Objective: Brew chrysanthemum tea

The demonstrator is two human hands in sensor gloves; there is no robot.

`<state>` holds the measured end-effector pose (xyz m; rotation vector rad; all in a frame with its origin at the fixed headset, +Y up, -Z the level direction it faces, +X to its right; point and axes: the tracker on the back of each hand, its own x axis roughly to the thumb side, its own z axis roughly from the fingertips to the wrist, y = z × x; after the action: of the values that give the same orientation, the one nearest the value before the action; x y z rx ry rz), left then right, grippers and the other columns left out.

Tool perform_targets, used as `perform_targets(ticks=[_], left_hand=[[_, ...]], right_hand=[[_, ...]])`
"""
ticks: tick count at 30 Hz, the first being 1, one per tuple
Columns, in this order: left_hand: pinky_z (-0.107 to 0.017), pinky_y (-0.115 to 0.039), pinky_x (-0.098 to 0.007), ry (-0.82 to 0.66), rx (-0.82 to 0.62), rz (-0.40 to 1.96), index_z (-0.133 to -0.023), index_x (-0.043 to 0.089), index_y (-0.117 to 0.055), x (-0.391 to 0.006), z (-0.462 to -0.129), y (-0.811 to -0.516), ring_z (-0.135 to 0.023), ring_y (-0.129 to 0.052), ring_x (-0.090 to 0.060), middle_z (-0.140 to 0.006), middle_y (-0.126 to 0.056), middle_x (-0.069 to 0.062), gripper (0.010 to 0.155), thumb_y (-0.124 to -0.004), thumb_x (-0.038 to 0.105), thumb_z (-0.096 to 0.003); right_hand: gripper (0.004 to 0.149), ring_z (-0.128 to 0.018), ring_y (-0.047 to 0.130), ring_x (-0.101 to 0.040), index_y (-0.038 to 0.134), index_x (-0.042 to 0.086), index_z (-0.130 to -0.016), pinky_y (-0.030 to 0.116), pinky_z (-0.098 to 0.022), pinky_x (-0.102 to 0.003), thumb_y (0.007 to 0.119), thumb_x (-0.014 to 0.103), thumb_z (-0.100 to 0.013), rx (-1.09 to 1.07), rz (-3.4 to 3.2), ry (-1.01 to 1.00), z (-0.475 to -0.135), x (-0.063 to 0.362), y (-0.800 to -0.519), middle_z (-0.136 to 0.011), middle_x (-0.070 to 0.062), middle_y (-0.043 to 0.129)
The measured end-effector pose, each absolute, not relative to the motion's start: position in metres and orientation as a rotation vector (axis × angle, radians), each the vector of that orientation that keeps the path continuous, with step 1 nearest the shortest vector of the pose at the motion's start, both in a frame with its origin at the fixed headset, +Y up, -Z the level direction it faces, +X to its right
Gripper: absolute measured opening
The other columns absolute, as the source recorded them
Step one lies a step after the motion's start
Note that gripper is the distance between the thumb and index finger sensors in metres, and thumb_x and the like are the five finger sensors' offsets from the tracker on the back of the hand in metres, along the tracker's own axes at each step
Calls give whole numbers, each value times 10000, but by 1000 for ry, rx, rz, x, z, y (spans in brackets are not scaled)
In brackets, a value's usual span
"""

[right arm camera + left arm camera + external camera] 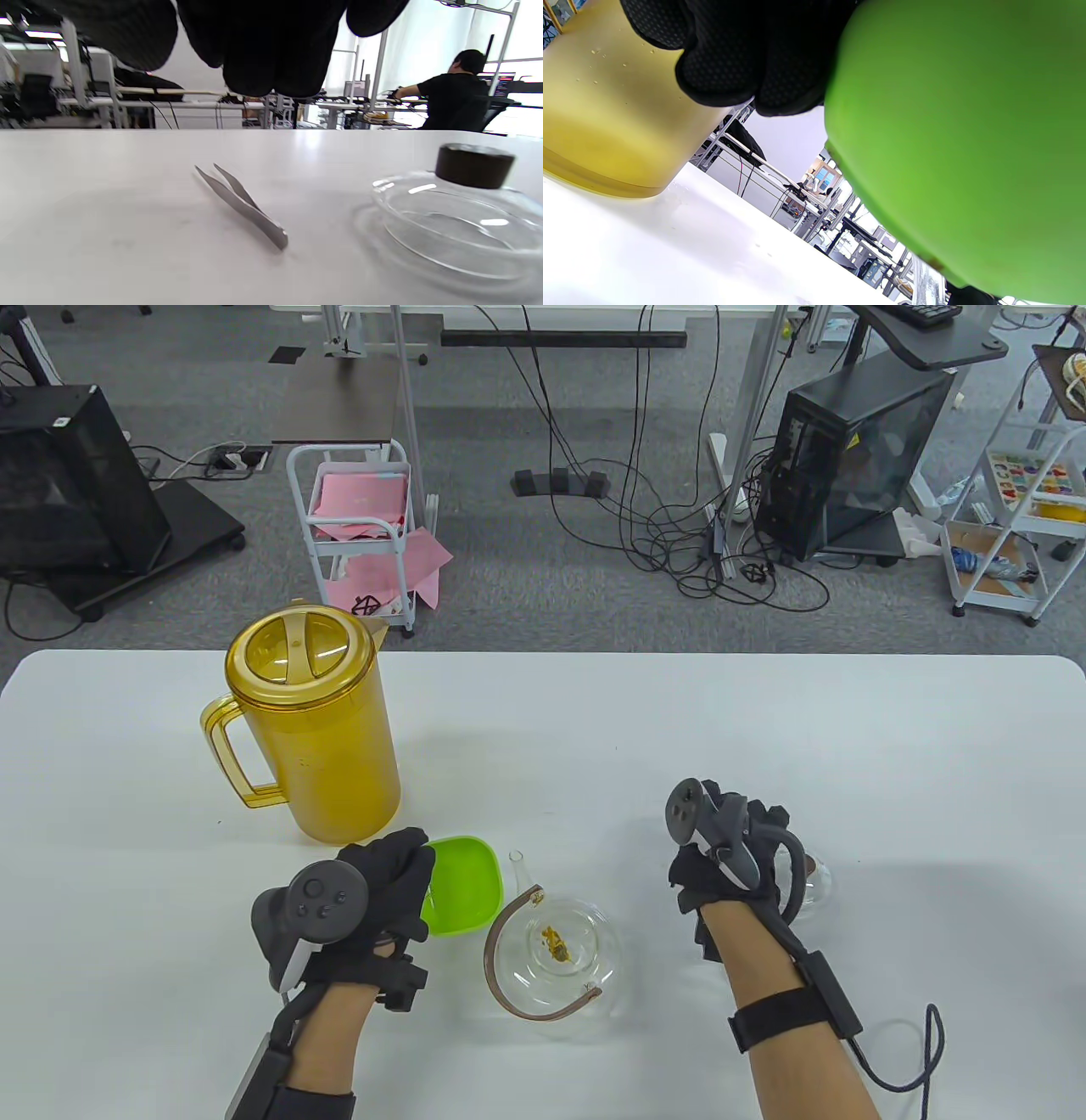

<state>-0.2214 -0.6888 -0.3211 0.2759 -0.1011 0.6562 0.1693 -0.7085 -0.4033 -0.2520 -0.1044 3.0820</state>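
A clear glass teapot with a brown handle stands near the table's front edge, a few yellow chrysanthemum flowers lying in its bottom. Just left of it, my left hand grips the left rim of a green bowl; in the left wrist view the green bowl shows its underside above the tabletop. A lidded amber water pitcher stands behind that hand. My right hand hovers empty over metal tweezers lying flat, beside the glass teapot lid with its dark knob.
The white table stretches wide behind and to the right of the hands. Beyond its far edge stand a cart with pink paper, cables and computer cases on the floor. A person in black sits far off.
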Motion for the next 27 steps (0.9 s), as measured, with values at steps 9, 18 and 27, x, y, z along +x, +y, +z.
perform_targets(ticks=[9, 18, 27], left_hand=[[-696, -592, -667, -96, 273, 655, -908, 194, -861, -221, -321, -692, -595, -938, -332, -600, -1039, -31, 438, -810, 463, -567], [-680, -615, -653, -26, 218, 662, -900, 185, -868, -234, -328, -704, -511, -933, -318, -495, -1022, -18, 439, -812, 464, -565], [-650, -649, -646, 114, 98, 567, -938, 155, -854, -240, -341, -729, -492, -955, -327, -534, -1066, -42, 450, -832, 405, -564]], right_hand=[[630, -1067, 669, -379, 541, 256, -1125, 471, -746, -665, 679, 537, -579, 141, 2786, -353, -361, 175, -689, -1097, -24, 655], [588, -1066, 679, -375, 620, 266, -1094, 484, -743, -663, 677, 539, -577, 211, 2688, -381, -354, 183, -687, -1090, -24, 683], [567, -1044, 712, -374, 669, 262, -1071, 498, -737, -665, 677, 538, -576, 232, 2687, -338, -356, 182, -691, -1072, -32, 712]])
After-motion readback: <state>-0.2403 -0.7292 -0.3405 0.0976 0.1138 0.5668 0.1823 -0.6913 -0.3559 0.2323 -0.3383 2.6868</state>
